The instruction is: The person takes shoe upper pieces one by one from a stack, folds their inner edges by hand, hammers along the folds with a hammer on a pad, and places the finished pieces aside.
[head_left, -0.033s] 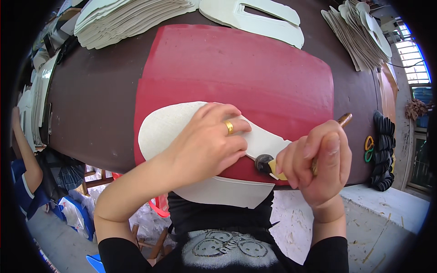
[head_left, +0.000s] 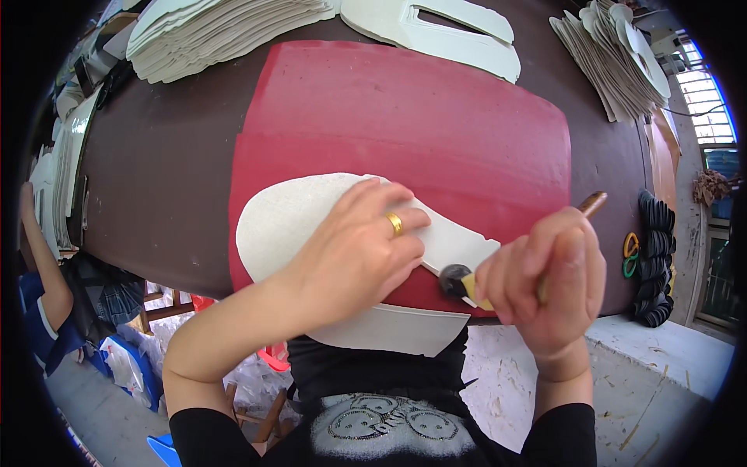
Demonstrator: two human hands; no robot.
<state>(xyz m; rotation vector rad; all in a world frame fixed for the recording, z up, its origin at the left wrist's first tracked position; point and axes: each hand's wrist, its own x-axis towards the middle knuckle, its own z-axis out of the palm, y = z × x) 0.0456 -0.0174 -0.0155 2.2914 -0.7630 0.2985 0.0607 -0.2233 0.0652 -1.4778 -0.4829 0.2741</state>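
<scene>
My left hand (head_left: 362, 249), with a gold ring on one finger, lies over an off-white flat cut piece (head_left: 284, 210), fingers stretched and slightly apart. The piece has a broad rounded left end and narrows to the right. In my closed right hand (head_left: 548, 288) is a tool that looks like a hammer (head_left: 457, 282), with a round dark head, a yellow wrapped part and a brown handle end sticking out above the fist. Its head is beside the lower edge of the piece's narrow end. Under both lies a red mat (head_left: 412, 101).
A second off-white piece (head_left: 389, 331) hangs over the table's front edge. Piled cut pieces (head_left: 226, 35) stand far left, more pieces (head_left: 436, 31) far centre, and another stack (head_left: 611, 58) far right. At the right edge are black strips (head_left: 656, 257) and yellow-green scissor handles (head_left: 630, 255). Another person's arm (head_left: 48, 257) shows left.
My right hand and the hammer have shifted very slightly to the right. The fingers of my left hand have moved a touch; the white piece stays in place.
</scene>
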